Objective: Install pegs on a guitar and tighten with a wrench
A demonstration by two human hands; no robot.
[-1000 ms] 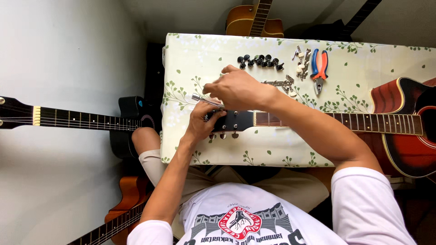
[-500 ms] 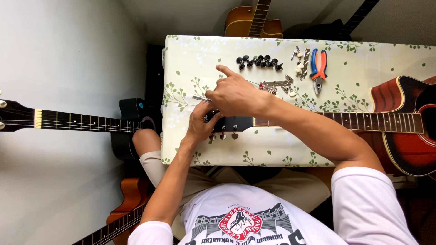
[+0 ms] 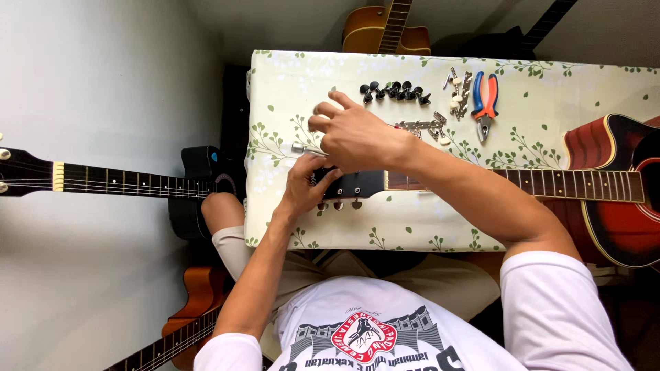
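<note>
Since half a second ago, right hand (image 3: 357, 137) has shifted slightly left above the headstock (image 3: 350, 185), fingers now spread wider.

- Black guitar (image 3: 124, 182): well left of headstock, off the table, neck pointing left.
- Table (image 3: 289, 89): floral cloth; headstock lies near its front edge.
- Metal tool (image 3: 302, 148): just left of headstock, tip at the right hand's fingers.
- Left hand (image 3: 306, 185): curled on headstock's left end, gripping it.
- Right hand: fingers fanned, half open; whether it pinches the tool, cannot tell.
- Black pegs (image 3: 395, 91): row beyond headstock.
- Pliers (image 3: 485, 103): beyond and right.
- Red guitar body (image 3: 612, 199): far right.
</note>
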